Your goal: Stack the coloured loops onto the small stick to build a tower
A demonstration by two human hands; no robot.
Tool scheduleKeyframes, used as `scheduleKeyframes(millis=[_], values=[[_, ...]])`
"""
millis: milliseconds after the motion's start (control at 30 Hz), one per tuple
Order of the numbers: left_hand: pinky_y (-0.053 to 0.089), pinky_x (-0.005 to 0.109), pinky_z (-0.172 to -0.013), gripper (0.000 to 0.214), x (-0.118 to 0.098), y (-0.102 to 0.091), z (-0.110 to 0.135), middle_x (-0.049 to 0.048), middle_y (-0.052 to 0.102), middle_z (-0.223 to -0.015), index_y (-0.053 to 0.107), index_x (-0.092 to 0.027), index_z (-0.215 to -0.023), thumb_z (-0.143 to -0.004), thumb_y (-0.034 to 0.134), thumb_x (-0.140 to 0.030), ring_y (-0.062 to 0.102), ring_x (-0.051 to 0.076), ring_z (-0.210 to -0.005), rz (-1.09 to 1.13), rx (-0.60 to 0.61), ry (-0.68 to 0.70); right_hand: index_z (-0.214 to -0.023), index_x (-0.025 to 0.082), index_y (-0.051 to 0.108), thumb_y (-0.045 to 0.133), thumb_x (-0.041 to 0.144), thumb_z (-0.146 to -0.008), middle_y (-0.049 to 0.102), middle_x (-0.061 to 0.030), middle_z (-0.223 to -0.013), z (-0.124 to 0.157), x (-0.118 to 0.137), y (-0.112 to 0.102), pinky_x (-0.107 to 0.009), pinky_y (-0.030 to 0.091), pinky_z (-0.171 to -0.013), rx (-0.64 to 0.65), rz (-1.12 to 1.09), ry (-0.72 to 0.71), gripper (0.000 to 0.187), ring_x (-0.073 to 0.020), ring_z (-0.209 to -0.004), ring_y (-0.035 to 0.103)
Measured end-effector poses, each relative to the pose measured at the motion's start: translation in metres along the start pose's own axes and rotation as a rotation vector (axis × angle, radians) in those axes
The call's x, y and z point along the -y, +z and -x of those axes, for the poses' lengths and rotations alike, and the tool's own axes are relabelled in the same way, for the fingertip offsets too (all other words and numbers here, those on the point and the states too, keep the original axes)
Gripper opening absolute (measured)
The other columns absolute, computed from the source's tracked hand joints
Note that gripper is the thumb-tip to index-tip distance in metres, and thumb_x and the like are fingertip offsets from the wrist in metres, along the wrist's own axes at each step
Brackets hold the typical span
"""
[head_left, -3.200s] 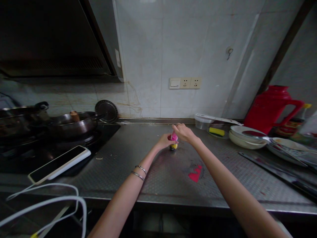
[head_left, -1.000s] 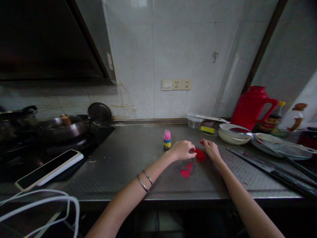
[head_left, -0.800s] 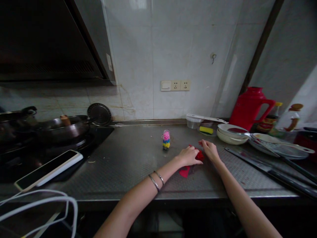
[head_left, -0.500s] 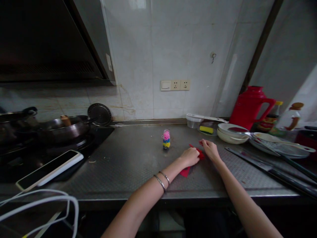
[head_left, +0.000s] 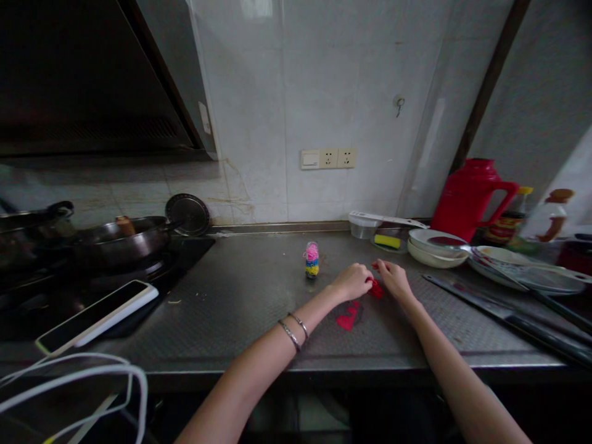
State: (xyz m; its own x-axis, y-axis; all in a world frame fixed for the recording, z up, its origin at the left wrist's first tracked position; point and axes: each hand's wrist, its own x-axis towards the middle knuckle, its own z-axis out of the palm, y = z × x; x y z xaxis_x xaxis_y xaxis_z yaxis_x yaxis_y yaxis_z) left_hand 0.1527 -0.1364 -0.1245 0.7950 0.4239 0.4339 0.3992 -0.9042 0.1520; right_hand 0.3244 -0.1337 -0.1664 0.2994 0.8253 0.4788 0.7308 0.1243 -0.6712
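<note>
My left hand (head_left: 354, 282) is closed, its fingertips at a small heap of red stringy pieces (head_left: 377, 288) on the metal counter. Facing it, my right hand (head_left: 393, 280) has its fingers pinched together; what they hold, if anything, is too small to make out. A flat red piece with a ragged upper edge (head_left: 346, 317) lies on the counter below my left wrist. Left of my hands stands a small clear container (head_left: 311, 260) with pink, blue and yellow stringy contents in layers.
At the left, a phone-like device (head_left: 97, 317) lies by the stove and a pan (head_left: 129, 243). White cables (head_left: 134, 371) loop at lower left. To the right are a yellow sponge (head_left: 387, 241), stacked bowls (head_left: 435, 256), a red thermos (head_left: 467, 197) and a long dark utensil (head_left: 490, 308).
My left hand has lifted slightly up and back from the counter, uncovering more of the flat red piece. My right hand stays nearly in place. The view has shifted a little.
</note>
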Motion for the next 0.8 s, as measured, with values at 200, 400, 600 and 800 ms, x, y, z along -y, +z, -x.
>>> scheduleKeyframes(millis=[200,400,600,800], values=[[0.042,0.025,-0.077,0.020,0.001,-0.043,-0.007,0.0069,0.064,-0.081,0.067,-0.013,-0.082,-0.076,0.049,-0.018,0.056,0.014,-0.078,0.050,-0.088,0.044,-0.080,0.012,0.068,0.032,0.044,-0.081,0.068,-0.0114,-0.083,0.000,0.000,0.000,-0.028,0.041,-0.071,0.011,0.021,-0.005,0.048,-0.0218,-0.079,0.060],[0.042,0.023,-0.070,0.016,0.017,-0.086,-0.008,0.0058,0.064,-0.077,0.068,-0.013,-0.079,-0.074,0.053,-0.017,0.056,0.012,-0.072,0.085,-0.204,-0.007,-0.080,0.012,0.068,0.032,0.044,-0.081,0.068,-0.0106,-0.081,-0.001,-0.002,0.002,-0.027,0.042,-0.069,0.034,0.011,0.010,0.048,-0.0203,-0.077,0.061],[0.043,0.024,-0.068,0.016,0.049,-0.131,0.005,0.0067,0.066,-0.079,0.068,-0.013,-0.079,-0.072,0.055,-0.019,0.057,0.012,-0.070,0.145,-0.276,-0.139,-0.080,0.013,0.068,0.032,0.042,-0.082,0.068,-0.0098,-0.082,-0.002,-0.002,0.003,-0.026,0.042,-0.070,0.029,0.023,0.019,0.046,-0.0195,-0.078,0.061],[0.043,0.024,-0.065,0.017,0.086,-0.148,0.022,0.0066,0.067,-0.075,0.069,-0.012,-0.076,-0.070,0.055,-0.019,0.058,0.013,-0.069,0.237,-0.243,-0.284,-0.080,0.013,0.067,0.032,0.042,-0.082,0.068,-0.0100,-0.084,-0.002,-0.002,0.003,-0.026,0.042,-0.072,0.025,0.030,0.010,0.046,-0.0195,-0.079,0.061]])
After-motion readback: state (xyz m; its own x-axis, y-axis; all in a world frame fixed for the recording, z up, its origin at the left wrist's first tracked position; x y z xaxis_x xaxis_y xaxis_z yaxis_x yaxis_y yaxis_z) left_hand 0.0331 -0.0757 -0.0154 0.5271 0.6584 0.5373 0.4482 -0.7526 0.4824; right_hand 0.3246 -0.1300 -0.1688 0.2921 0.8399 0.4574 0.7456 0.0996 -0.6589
